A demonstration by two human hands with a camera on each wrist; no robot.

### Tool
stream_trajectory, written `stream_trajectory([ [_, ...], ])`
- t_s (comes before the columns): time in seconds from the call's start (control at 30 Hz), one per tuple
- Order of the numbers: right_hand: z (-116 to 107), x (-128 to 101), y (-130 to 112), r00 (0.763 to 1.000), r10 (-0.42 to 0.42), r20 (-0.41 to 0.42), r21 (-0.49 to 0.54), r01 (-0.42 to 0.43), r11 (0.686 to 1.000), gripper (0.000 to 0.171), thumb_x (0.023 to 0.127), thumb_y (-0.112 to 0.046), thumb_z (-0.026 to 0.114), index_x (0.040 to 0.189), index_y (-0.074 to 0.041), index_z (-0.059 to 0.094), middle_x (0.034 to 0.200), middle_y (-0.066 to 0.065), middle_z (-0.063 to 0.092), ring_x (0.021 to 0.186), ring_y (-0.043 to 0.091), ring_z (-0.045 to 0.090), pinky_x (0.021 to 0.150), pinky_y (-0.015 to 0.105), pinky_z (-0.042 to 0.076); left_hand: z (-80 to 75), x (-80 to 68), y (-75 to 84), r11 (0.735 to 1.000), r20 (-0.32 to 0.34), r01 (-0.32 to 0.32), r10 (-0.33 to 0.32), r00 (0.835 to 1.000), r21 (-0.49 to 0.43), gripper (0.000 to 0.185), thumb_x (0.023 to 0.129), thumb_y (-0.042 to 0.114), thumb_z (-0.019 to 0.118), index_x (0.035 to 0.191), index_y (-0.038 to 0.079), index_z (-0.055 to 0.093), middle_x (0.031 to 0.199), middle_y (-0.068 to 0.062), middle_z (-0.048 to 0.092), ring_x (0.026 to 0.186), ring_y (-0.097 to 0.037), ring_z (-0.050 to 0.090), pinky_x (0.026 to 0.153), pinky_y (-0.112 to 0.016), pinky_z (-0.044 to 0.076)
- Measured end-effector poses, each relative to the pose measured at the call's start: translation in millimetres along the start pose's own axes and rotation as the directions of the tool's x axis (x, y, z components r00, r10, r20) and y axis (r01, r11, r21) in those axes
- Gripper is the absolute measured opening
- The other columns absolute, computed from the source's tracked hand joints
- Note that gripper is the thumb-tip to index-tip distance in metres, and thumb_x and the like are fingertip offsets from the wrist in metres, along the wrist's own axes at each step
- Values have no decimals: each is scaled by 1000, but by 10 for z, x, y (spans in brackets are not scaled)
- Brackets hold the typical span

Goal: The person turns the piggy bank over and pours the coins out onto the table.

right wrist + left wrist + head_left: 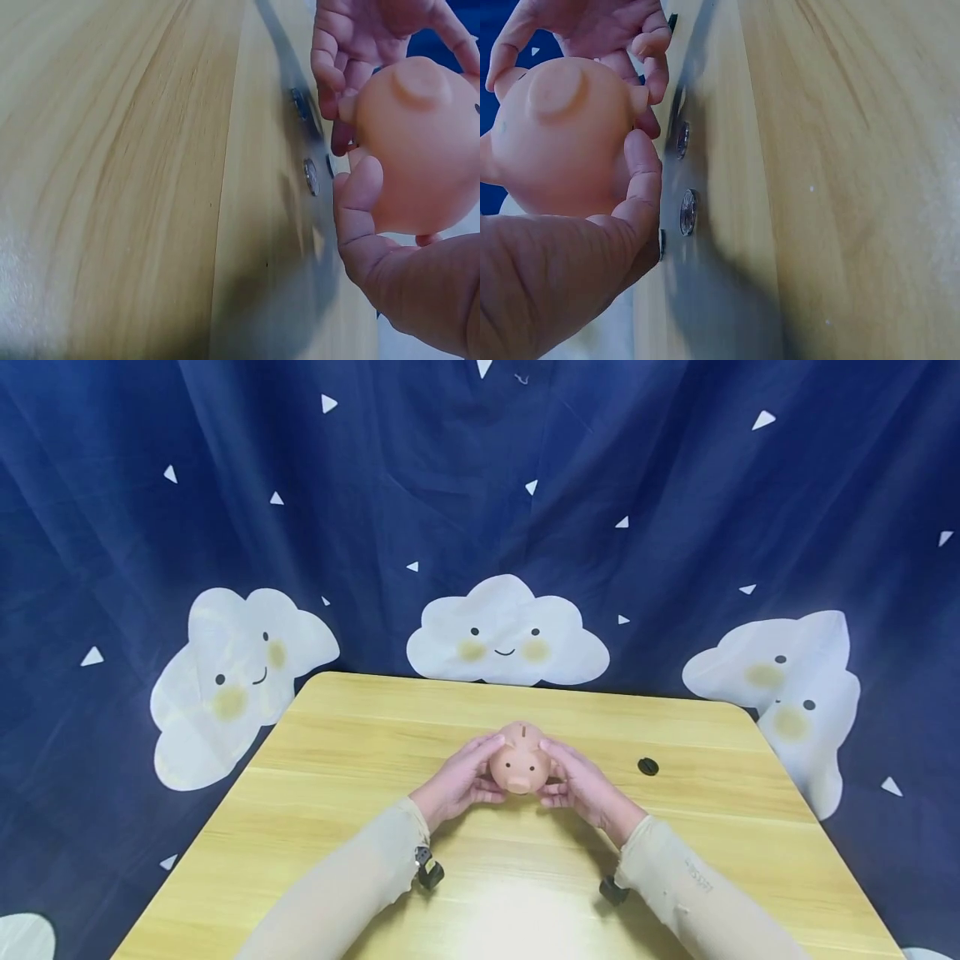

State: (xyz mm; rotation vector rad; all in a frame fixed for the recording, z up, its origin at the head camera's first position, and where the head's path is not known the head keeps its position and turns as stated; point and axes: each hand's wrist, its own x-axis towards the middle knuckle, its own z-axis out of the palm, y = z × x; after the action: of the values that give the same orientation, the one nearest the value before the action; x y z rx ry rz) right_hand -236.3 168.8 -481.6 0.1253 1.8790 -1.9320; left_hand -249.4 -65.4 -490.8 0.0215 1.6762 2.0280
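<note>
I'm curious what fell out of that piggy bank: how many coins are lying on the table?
2 plain coins, both under the piggy bank: one nearer the wrist, one farther along. A third dark edge might be another; more may be hidden.

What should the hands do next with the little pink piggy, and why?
Probably tip the piggy bank a little more and shake it gently. Both the left hand and the right hand hold it lifted above the table, and coins already lie beneath it, so more may drop out. How many remain inside cannot be seen.
</note>
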Motion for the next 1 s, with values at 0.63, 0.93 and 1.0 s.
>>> stream_trajectory([
  [0.63, -19, -69, -117, 976, 165, 140, 51, -174, 983, 85, 98, -81, 44, 155, -18, 33, 103, 16, 72, 87, 24, 69, 73, 27, 59, 93, -47, 212, 973, -87, 200, -190, 978, 112, 102, 88, 83, 63, 159, 14, 43, 126, -29, 66, 83, -28, 65, 60, -28, 63],
  [0.93, 41, -185, -286, 968, -246, 48, -16, 247, 969, 69, 108, -51, 54, 162, -13, 32, 127, 19, 64, 88, 18, 67, 75, 27, 60, 107, -125, 381, 981, 2, -153, 154, 988, 119, 76, 99, 56, 69, 160, 19, 42, 148, -26, 58, 91, -26, 70, 73, -35, 67],
  [1.0, 62, -221, -288, 886, -464, 13, -90, 463, 882, 63, 110, -30, 54, 165, -10, 31, 140, 25, 58, 93, 16, 67, 77, 29, 61, 87, -138, 399, 921, 57, -366, 361, 931, 133, 71, 101, 39, 72, 160, 17, 41, 154, -25, 53, 97, -26, 72, 79, -42, 68],
])
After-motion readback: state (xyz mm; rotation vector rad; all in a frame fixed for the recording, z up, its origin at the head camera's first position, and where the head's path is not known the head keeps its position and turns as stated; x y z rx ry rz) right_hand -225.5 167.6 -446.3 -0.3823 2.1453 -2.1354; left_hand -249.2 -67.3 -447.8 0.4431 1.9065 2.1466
